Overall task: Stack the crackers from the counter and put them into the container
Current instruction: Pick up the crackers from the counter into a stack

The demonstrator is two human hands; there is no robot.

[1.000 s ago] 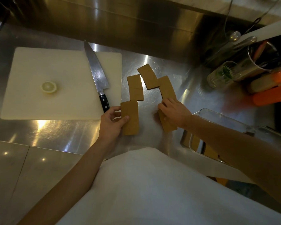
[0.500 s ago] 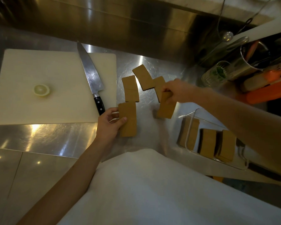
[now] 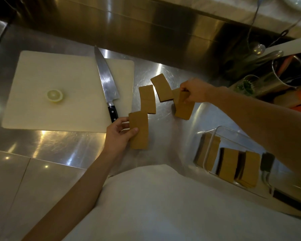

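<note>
Brown rectangular crackers lie on the steel counter (image 3: 63, 146). My left hand (image 3: 119, 134) grips the nearest cracker (image 3: 140, 132) by its left edge. My right hand (image 3: 195, 92) pinches a cracker stack (image 3: 183, 108) lifted over another cracker (image 3: 175, 93). Two more crackers lie between: a middle cracker (image 3: 147, 99) and a far cracker (image 3: 162, 86). A clear glass container (image 3: 210, 146) at the right holds three upright cracker stacks (image 3: 228, 164).
A white cutting board (image 3: 42, 80) on the left carries a lemon half (image 3: 55, 95) and a chef's knife (image 3: 106, 82) with a black handle. Metal canisters and a glass (image 3: 247, 85) crowd the far right. My white apron fills the bottom.
My right hand picked up a cracker stack from the counter's near side and carried it away from me, toward the far crackers. My left hand stayed on its cracker.
</note>
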